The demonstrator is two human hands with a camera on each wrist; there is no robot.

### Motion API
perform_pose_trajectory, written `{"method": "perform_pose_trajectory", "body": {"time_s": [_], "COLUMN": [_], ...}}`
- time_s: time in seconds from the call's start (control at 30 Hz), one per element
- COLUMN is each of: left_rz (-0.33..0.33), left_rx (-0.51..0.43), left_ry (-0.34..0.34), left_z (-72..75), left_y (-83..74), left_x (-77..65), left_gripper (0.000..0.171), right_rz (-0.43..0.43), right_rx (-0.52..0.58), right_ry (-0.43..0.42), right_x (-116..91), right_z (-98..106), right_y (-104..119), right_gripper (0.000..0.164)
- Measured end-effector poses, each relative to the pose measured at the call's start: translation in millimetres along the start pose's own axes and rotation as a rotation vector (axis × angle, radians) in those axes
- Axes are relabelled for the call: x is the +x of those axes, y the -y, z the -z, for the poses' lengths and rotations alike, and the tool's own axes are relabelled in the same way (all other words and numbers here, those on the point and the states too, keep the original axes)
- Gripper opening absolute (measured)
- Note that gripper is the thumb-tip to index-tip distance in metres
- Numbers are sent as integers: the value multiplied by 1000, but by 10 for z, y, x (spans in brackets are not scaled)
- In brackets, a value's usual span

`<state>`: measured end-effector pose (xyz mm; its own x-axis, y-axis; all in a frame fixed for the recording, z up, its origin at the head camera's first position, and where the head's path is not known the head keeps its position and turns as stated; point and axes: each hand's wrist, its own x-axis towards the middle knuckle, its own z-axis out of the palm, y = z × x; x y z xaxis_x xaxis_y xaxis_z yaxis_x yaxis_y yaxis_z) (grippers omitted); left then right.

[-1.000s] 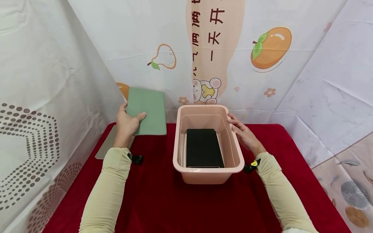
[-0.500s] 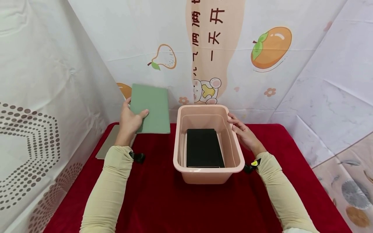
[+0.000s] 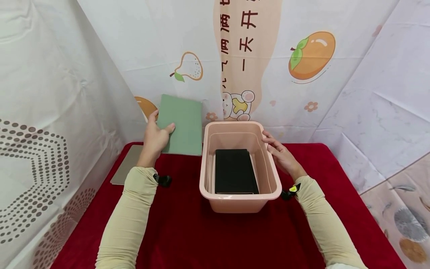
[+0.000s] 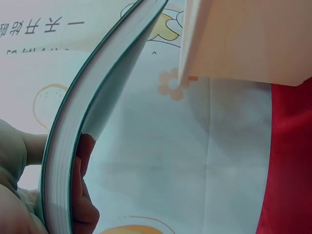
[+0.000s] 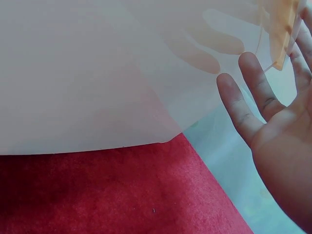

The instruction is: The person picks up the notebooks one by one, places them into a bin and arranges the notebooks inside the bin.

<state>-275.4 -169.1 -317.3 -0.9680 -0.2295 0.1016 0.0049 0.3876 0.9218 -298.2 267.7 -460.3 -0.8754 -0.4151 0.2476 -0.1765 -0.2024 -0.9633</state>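
Note:
A green notebook is held up by my left hand, left of the bin and above the table. The thumb lies on its front cover; in the left wrist view the fingers press the back cover, and the notebook bends slightly. My right hand touches the right side of the pink plastic bin at its rim. The right wrist view shows straight fingers against the outer wall. Inside the bin lies a black notebook, flat on the bottom.
A greyish-beige notebook lies at the table's left edge, partly behind my left forearm. Red cloth covers the table. Printed white curtains stand behind and on both sides.
My left hand has moved right with the green notebook, bringing it close to the bin's left rim. The right hand and the bin have stayed in place.

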Motion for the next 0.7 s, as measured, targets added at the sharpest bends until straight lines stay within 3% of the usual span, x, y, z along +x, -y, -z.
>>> {"method": "perform_pose_trajectory", "body": {"time_s": [0.3, 0.7], "left_rz": [9, 29], "left_rx": [-21, -77], "left_ry": [92, 120], "left_z": [-42, -118], "left_y": [-50, -126], "left_x": [-13, -1], "left_gripper": [81, 74], "right_rz": [0, -4], "right_rx": [-19, -33], "right_ry": [0, -4], "right_x": [1, 7], "right_z": [1, 0], "right_y": [-5, -13], "right_gripper": [31, 29]}}
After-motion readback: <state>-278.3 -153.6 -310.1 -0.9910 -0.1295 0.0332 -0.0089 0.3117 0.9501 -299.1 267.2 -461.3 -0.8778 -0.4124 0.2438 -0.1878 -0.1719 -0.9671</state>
